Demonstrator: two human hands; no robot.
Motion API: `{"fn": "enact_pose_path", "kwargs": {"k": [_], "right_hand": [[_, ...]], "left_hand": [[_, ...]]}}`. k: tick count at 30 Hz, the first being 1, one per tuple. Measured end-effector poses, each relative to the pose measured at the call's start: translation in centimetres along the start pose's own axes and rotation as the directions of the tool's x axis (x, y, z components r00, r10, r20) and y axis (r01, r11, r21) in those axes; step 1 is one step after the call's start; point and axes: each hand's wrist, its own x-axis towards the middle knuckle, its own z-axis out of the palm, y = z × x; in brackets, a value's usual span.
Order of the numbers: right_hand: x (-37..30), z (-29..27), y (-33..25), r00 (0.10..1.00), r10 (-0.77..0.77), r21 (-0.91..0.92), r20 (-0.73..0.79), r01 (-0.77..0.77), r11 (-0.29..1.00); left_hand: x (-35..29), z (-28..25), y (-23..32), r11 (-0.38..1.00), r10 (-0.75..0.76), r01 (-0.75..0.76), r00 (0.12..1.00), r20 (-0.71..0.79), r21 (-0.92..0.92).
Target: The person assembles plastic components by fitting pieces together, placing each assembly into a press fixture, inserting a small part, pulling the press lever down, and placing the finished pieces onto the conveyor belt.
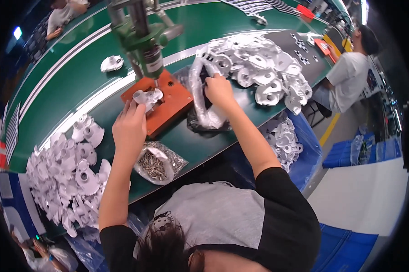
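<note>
My left hand (129, 124) has its fingers closed around the near side of a white molded plastic part (155, 96). The part sits on an orange fixture block (179, 100), right below the tip of a green and grey spindle machine (152, 59). To the right, my right hand (219, 93) reaches into the mouth of a clear plastic bag (210, 119) with dark contents. Its fingers are bent together there, and what they pinch is hidden. Just in front of the block lies an opened bag of small metal screws (154, 166).
Heaps of similar white parts lie at left (77, 177) and at far right (259, 63). One white part (112, 63) rests on the green conveyor (77, 68). A blue lined bin (306, 145) stands below the table's right edge. Other people sit around the line.
</note>
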Motion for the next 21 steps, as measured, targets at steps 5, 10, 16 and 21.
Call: {"fn": "enact_pose_path", "kwargs": {"k": [5, 10, 16, 21], "right_hand": [[0.5, 0.5, 0.4, 1.000, 0.010, 0.079, 0.028, -0.012, 0.997], [0.9, -0.5, 1.0, 0.995, -0.003, 0.398, -0.102, 0.044, 0.916], [2.4, -3.7, -4.8, 0.986, -0.165, 0.793, -0.018, 0.115, 0.598], [4.7, -0.6, -7.6, 0.951, -0.247, 0.816, 0.187, -0.010, 0.578]], "left_hand": [[1.3, 4.4, -1.3, 0.968, 0.160, -0.145, 0.985, -0.062, 0.205], [0.7, 5.4, -1.5, 0.975, 0.176, -0.164, 0.982, -0.073, 0.150], [0.6, 5.1, -1.9, 0.990, 0.141, -0.141, 0.989, -0.054, 0.009], [-0.1, 5.5, -1.7, 0.990, 0.142, -0.144, 0.981, -0.132, 0.000]]}}
